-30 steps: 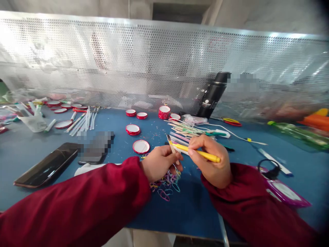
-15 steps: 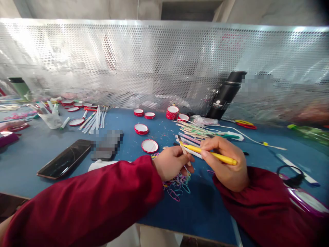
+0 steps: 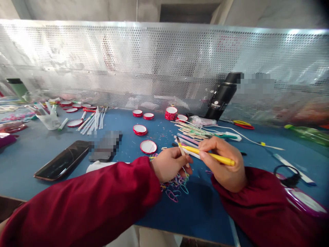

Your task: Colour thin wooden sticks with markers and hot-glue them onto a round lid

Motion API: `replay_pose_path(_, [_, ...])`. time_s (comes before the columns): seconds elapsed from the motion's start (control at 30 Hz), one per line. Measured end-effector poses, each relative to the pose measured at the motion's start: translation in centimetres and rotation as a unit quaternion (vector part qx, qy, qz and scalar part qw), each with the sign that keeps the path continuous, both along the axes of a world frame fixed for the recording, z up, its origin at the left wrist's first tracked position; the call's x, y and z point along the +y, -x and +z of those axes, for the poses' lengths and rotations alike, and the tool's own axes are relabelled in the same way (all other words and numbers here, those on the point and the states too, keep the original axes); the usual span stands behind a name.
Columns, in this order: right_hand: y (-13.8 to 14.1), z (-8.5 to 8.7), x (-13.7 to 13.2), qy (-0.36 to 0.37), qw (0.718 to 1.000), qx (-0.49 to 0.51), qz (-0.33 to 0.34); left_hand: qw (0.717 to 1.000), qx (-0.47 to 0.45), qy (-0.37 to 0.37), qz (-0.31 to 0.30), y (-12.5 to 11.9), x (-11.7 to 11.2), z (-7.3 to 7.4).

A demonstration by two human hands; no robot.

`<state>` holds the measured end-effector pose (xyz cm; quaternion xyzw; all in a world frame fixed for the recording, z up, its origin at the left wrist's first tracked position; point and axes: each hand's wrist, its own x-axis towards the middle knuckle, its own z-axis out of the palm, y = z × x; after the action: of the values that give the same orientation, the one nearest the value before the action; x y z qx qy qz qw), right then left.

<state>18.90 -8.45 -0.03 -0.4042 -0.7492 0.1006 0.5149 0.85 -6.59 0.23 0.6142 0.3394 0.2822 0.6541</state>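
My left hand [image 3: 168,164] is closed on a small wooden stick [image 3: 180,150] that stands up between its fingers. My right hand [image 3: 223,163] grips a yellow pen-like tool [image 3: 208,154], whose tip touches the stick. Both hands hover over a heap of small coloured rubber bands [image 3: 174,185] on the blue table [image 3: 128,137]. Just behind the hands lies a pile of wooden and coloured sticks [image 3: 192,133].
Red-rimmed lids [image 3: 148,146] dot the table's middle. A black phone [image 3: 63,160] lies at left, and a clear cup [image 3: 48,120] and white sticks [image 3: 89,120] farther back. A black flask [image 3: 223,96] leans on the perforated metal screen [image 3: 154,61]. Scissors [image 3: 243,124] and a purple-rimmed object [image 3: 305,200] sit at right.
The hands keep their grip on the stick and yellow tool. The view swung left between the first and middle frame, then barely shifted; the stick tilted slightly.
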Motion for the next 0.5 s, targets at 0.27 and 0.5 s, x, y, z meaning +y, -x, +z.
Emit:
replay_pose_path(0.27, [-0.02,-0.03,0.15,-0.011,1.0,-0.01,0.004,1.0,-0.002,0.002,-0.005,-0.1,0.15,-0.25])
replay_pose_path(0.5, [-0.05,-0.04,0.46,-0.025,1.0,-0.014,0.009,1.0,0.0,0.002,-0.01,-0.13,0.32,-0.34])
